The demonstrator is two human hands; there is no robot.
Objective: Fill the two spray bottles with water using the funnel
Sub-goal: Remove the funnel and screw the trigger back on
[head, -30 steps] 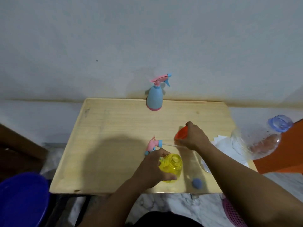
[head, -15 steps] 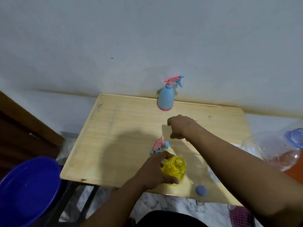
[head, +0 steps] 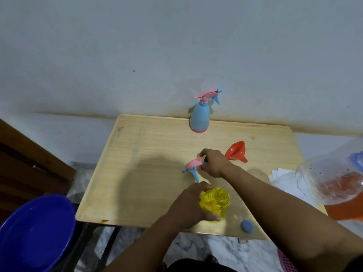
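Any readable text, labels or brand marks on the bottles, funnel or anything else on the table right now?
None can be read.
Blue plastic spray bottle: plain body, no label visible.
Yellow translucent bottle: no print visible.
Orange plastic funnel: no marking visible.
White papers: blank as far as seen.

Two spray bottles: one blue spray bottle (head: 200, 118) with its trigger head on, one yellow spray bottle (head: 216, 203) open at the neck. One loose pink trigger head (head: 193, 165). One orange funnel (head: 235, 152). One large clear water bottle (head: 332, 181). One small blue cap (head: 247, 226). One blue basin (head: 33, 232). One table (head: 149, 154). Two hands: left (head: 189, 208), right (head: 213, 162).
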